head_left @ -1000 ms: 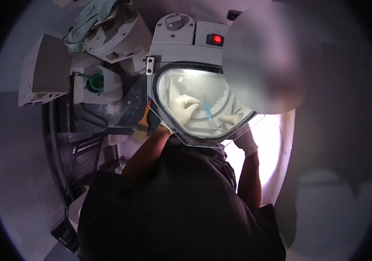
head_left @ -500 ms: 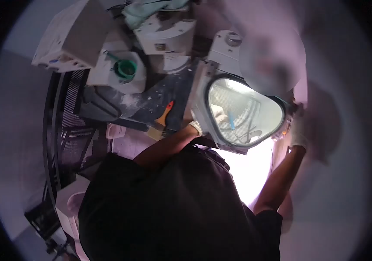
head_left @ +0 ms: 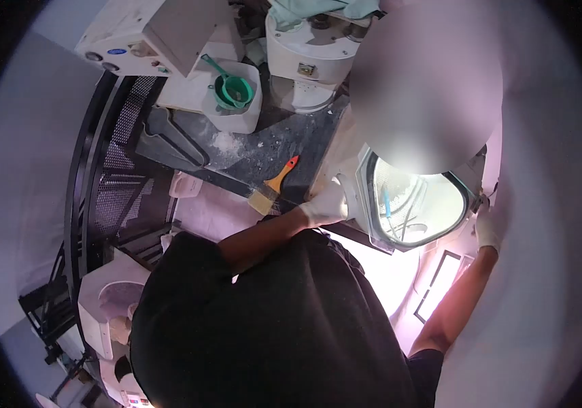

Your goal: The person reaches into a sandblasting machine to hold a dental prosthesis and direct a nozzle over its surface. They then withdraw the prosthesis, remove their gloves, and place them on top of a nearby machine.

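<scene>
A lit cabinet with a rounded window (head_left: 419, 204) stands in front of me; a blue strip and curved shapes show behind the glass. My left hand (head_left: 328, 205), in a white glove, is at the left side of the window frame, its fingers hidden by the cabinet's edge. My right hand (head_left: 487, 230), also gloved, is at the cabinet's right side beside a small latch-like part (head_left: 481, 202). Its fingers are too small and blurred to make out. An orange-handled brush (head_left: 280, 178) lies left of the cabinet, near my left forearm.
A green strainer (head_left: 233, 91) sits on a white container (head_left: 243, 121). Behind are a white box with knobs (head_left: 148, 41) and a round white machine (head_left: 311, 58). A dark angular frame (head_left: 175, 139) lies on the powdery dark tabletop (head_left: 264, 139). A large blurred area covers the upper right.
My left hand has moved from the window's lower left edge onto the cabinet's side, and the glove shows more fully. The hand seen behind the glass is gone. The view has shifted.
</scene>
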A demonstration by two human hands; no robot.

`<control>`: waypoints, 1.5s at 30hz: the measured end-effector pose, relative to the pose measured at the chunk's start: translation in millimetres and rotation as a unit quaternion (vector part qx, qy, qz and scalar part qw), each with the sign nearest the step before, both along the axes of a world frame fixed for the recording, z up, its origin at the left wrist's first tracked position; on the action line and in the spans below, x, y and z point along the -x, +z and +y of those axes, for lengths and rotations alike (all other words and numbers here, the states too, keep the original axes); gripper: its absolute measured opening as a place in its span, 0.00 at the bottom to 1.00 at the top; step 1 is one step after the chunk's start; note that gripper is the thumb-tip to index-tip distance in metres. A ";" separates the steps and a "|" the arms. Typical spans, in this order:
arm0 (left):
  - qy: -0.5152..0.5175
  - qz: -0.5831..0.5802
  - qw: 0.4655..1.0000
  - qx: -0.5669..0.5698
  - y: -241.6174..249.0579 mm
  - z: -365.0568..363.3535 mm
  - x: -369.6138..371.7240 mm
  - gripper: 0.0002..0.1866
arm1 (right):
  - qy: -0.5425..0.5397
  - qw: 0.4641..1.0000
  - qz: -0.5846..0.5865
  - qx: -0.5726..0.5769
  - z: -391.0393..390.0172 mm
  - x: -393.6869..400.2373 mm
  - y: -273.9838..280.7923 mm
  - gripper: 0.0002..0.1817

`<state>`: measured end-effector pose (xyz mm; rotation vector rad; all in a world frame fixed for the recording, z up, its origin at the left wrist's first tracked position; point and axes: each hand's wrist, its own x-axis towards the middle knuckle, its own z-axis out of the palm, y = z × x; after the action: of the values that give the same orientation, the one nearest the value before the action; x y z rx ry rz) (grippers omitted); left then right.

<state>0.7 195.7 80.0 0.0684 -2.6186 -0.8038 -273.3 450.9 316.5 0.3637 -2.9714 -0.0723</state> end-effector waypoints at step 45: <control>0.296 -0.101 0.914 -0.258 -90.6 -172.8 -87.5 0.15 | 0.170 0.980 -0.078 -0.060 25.3 45.5 -3.2 0.10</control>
<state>88.2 22.9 -10.7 1.0814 -2.2640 -1.2601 -318.8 476.2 313.4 0.9272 -3.0127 -0.1941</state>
